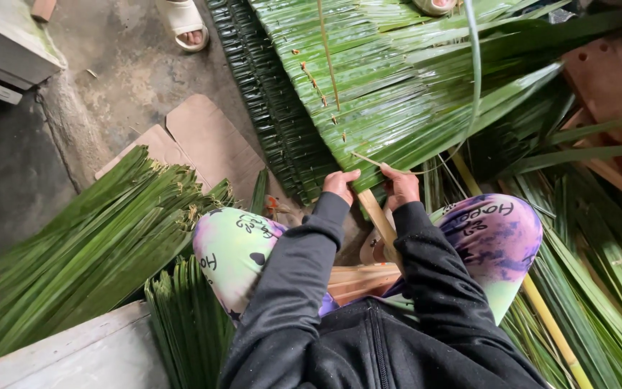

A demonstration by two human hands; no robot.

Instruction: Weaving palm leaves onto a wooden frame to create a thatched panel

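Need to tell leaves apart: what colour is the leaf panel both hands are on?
Bright green leaf panel, seen in the head view.

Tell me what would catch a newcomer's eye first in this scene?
The big panel of folded green palm leaves fanning across the top centre, its near edge pinched by the left hand and right hand. Then the loose leaf bundle at left, and the bright purple-and-green patterned trousers below.
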